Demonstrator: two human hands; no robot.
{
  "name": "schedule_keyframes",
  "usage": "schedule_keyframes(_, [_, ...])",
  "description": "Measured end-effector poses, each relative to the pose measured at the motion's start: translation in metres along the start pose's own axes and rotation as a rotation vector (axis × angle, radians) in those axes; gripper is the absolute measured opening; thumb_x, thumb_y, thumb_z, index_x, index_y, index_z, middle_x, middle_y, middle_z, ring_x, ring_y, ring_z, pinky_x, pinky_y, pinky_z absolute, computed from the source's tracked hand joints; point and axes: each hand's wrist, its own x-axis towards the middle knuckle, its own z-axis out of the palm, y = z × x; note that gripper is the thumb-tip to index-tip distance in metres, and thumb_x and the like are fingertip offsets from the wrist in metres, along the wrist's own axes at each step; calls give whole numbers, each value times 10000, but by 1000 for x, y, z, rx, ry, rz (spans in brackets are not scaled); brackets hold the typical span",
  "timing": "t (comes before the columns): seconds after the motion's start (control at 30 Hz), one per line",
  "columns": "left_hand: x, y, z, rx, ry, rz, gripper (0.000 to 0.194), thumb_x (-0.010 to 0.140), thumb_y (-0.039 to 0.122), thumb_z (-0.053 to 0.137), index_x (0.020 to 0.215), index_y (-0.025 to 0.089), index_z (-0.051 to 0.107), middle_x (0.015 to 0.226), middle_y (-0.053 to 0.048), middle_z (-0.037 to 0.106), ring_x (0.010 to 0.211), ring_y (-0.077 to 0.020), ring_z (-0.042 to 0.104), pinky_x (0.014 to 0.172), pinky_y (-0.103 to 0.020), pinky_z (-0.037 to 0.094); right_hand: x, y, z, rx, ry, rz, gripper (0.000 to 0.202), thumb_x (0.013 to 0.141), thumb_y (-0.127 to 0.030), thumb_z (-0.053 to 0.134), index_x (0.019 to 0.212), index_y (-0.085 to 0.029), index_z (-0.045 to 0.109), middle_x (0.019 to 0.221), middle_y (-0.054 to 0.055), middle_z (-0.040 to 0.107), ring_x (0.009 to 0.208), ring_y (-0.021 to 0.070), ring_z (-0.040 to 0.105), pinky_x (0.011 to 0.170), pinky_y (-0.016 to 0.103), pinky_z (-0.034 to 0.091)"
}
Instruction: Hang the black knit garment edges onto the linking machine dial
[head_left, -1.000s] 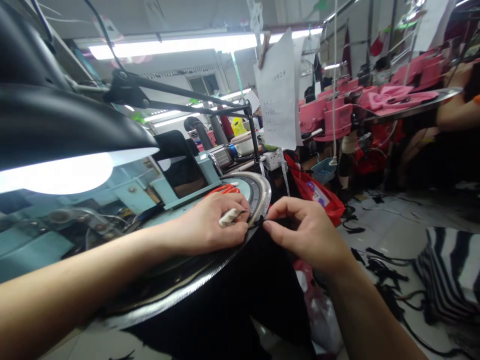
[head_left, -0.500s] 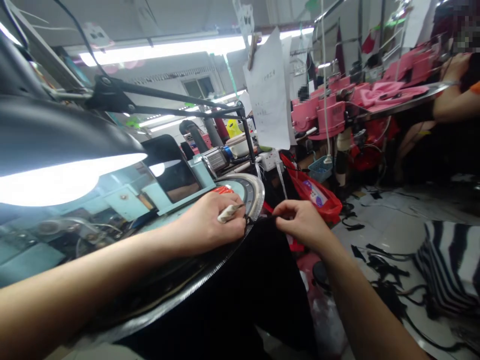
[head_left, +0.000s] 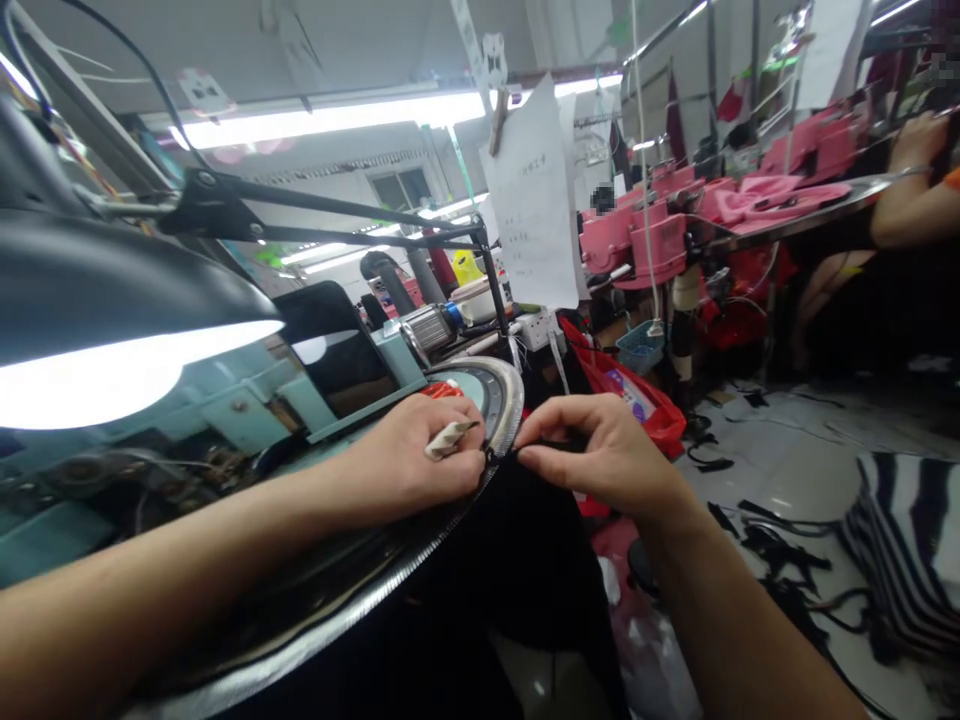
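Note:
My left hand (head_left: 431,450) is closed at the toothed rim of a large round metal dial (head_left: 508,385), with a small pale pointed tool (head_left: 448,440) sticking out between its fingers. Thumb and forefinger of my right hand (head_left: 600,455) pinch the edge of black fabric (head_left: 525,540) just right of the rim. The fabric hangs down from the dial in front of me. The fingertips of both hands are close together but apart.
A lit lamp (head_left: 135,350) hangs at the left over teal machinery (head_left: 240,410). Paper sheets (head_left: 534,200) hang ahead. A red bag (head_left: 656,410), black scraps and striped cloth (head_left: 907,530) lie at the right. A person's arm (head_left: 907,190) shows beside pink machines (head_left: 656,240).
My right hand has moved left, closer to my left hand and the rim. My left hand has shifted slightly left in the view, still holding the pale tool.

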Motion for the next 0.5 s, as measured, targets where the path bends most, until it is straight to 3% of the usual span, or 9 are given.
schedule_keyframes(0.27, [0,-1,-2,-25,-22,25,226,763,292,526,587,178,445,729,3,540,642,-125,462,633,-281,383,3,8,-1,297,-42,254,195,747,-330,751,769,-143,698,660,-4,605,574,97,501,542,212,371])
schedule_keyframes(0.5, [2,0,-1,-2,0,-26,237,765,284,522,570,175,441,708,11,536,630,-116,461,641,-274,378,9,1,3,233,-11,222,209,753,-320,764,774,-129,682,644,-17,580,576,82,478,537,200,349])
